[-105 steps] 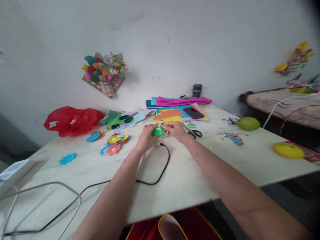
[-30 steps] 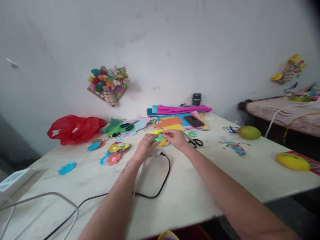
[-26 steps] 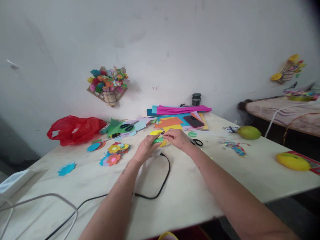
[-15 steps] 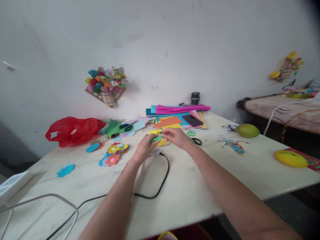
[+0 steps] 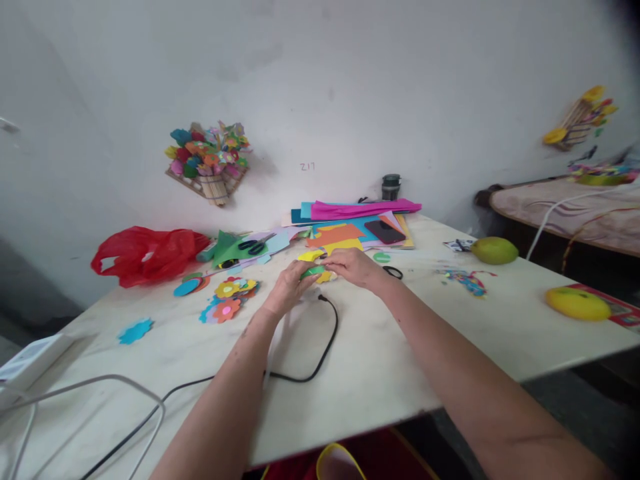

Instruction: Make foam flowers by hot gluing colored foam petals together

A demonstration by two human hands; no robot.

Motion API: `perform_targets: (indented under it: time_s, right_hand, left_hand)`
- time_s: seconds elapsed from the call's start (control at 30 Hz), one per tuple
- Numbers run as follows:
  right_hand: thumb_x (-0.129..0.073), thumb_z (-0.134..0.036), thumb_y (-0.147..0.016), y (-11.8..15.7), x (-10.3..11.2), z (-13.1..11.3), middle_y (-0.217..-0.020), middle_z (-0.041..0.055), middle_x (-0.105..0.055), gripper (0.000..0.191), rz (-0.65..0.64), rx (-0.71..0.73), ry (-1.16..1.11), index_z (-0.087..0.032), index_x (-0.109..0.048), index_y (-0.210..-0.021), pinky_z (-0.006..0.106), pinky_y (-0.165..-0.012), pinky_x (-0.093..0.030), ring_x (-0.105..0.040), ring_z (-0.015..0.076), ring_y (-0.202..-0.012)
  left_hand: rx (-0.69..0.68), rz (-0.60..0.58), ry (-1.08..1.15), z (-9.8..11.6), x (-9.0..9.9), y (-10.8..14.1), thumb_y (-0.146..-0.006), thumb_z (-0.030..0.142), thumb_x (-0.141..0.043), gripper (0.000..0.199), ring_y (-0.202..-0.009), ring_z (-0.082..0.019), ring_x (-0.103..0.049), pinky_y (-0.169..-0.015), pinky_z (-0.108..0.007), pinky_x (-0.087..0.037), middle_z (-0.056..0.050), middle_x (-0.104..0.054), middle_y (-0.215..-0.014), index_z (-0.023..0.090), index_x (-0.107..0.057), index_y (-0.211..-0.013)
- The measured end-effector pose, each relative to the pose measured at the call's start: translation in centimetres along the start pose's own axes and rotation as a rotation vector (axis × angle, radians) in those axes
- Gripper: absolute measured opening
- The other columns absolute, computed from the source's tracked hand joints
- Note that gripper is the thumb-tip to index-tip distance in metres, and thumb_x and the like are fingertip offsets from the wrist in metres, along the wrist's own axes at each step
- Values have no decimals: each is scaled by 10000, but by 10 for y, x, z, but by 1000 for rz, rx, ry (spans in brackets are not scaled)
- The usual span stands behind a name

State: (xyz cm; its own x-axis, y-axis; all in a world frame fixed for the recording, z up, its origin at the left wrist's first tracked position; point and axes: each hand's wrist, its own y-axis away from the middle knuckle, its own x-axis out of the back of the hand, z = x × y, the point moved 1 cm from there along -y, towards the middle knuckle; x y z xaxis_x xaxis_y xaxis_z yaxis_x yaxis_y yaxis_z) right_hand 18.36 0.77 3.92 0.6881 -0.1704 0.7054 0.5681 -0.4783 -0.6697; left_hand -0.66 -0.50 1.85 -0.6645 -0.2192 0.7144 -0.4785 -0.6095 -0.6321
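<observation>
Head view: your left hand [image 5: 290, 283] grasps a green craft piece [image 5: 313, 271] over the pale tabletop [image 5: 380, 360]; your right hand [image 5: 354, 267] sits at its edge, grip impossible to tell. Brace with your left; press lightly to limit creasing.

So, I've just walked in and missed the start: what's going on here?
A person at the table holds a small green piece in the left hand. The right hand is right beside it, fingertips together; what they pinch is too small to tell. Flower cutouts lie to the left, and a phone rests on coloured sheets beyond.
</observation>
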Motion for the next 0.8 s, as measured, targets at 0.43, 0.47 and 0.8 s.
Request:
perform_targets:
  time_s: [0.43,0.47,0.8]
  right_hand:
    - [-508,-164,-777,2,5,-8,-839,55,-684,205,-59,-117,141,-166,-684,-881,231,-652,-389,-593,141,-733]
    - [-500,-148,-764,1,5,-11,-839,54,-686,220,-69,-136,171,-170,-686,-880,233,-653,-385,-593,147,-740]
    - [-481,-141,-684,1,-7,-16,-747,76,-673,228,-36,-265,331,-155,-682,-790,270,-645,-393,-598,191,-716]
  left_hand:
    - [-1,-50,4,8,0,-1,-843,367,-440,272,-873,-169,-541,-763,-289,-433,-80,-586,-909,170,-555,-990]
    - [0,-47,1,8,-1,-1,-842,367,-442,269,-868,-170,-542,-760,-290,-434,-81,-588,-905,169,-558,-982]
    - [-10,-23,-19,9,-6,-3,-845,373,-432,268,-882,-170,-531,-775,-291,-433,-71,-602,-894,182,-579,-962]
